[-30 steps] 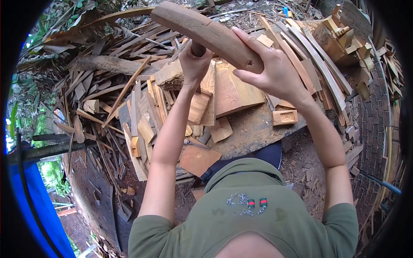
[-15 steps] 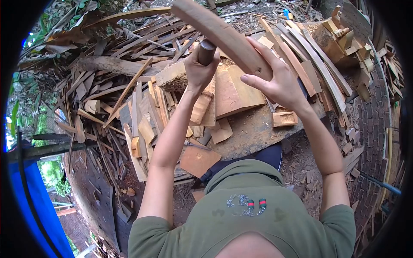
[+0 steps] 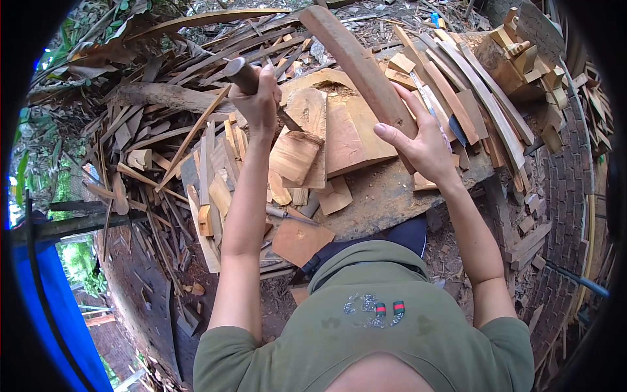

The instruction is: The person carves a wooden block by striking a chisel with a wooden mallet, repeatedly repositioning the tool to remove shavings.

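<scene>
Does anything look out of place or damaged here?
Mainly the mess: wood scraps lie jumbled at all angles on the left, and wood dust is scattered across the worktop. The curved wooden piece in the right hand has a small dark spot, perhaps a knot or hole. The green shirt has dark patches like stains.

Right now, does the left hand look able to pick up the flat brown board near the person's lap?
Probably not: the left hand grips a tool, though the flat brown board seems close, its top mostly uncovered.
</scene>
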The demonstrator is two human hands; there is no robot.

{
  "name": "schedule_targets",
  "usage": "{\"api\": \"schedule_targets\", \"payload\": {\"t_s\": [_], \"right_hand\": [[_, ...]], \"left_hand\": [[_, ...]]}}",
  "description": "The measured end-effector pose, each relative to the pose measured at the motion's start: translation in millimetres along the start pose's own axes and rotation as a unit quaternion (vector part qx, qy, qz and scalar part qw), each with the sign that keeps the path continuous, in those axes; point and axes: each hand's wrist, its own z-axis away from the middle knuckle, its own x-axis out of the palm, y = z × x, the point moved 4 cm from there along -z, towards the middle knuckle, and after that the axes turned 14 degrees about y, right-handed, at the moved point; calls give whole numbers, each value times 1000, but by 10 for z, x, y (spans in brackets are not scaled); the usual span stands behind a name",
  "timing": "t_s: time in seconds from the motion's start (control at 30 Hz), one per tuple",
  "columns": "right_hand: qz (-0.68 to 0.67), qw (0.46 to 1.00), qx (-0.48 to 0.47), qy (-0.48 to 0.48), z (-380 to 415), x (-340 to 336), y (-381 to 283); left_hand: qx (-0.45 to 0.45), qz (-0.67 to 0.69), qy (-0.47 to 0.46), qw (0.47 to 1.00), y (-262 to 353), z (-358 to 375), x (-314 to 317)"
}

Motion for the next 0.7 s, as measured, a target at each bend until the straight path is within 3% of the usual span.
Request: {"api": "schedule_targets", "payload": {"t_s": [0.37, 0.47, 0.5, 0.63, 0.7], "right_hand": [[13, 1000, -2, 8, 26, -17, 97], [-9, 1000, 14, -6, -46, -9, -36], [-44, 999, -23, 7, -98, -35, -187], [-111, 979, -162, 51, -275, -156, -714], [-81, 975, -195, 76, -294, -127, -743]], "left_hand": [[-8, -41, -54, 998, -159, 121, 99], [62, -83, -112, 988, -212, 232, 156], [100, -122, -127, 979, -282, 246, 148], [91, -142, -139, 976, -297, 323, 215], [85, -146, -134, 976, -329, 285, 202]]}}
